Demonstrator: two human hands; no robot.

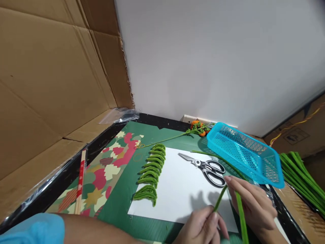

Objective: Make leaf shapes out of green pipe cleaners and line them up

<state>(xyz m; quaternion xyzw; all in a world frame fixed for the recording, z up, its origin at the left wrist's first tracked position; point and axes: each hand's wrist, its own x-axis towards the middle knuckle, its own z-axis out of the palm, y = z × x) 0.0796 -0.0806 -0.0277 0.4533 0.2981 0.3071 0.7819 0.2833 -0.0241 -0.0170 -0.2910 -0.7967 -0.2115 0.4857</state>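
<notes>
My left hand point(203, 225), low in the view, pinches one end of a green fuzzy stem point(220, 198). To its right, my right hand point(251, 203) has its fingers closed on green stems, one of which hangs down toward the bottom edge point(241, 217). Black-handled scissors point(209, 169) lie on a white sheet point(175, 189), just beyond my hands. Along the sheet's left side sits a column of several bent green fuzzy pieces point(152, 169). Another long green stem point(225, 162) lies between the scissors and the blue basket.
A blue plastic basket point(243, 156) stands at the right, with a bundle of green stems point(302, 179) beyond. An orange flower on a stem point(198, 128) lies at the back. Wrapped chopsticks point(81, 183) and cardboard point(50, 67) are at the left.
</notes>
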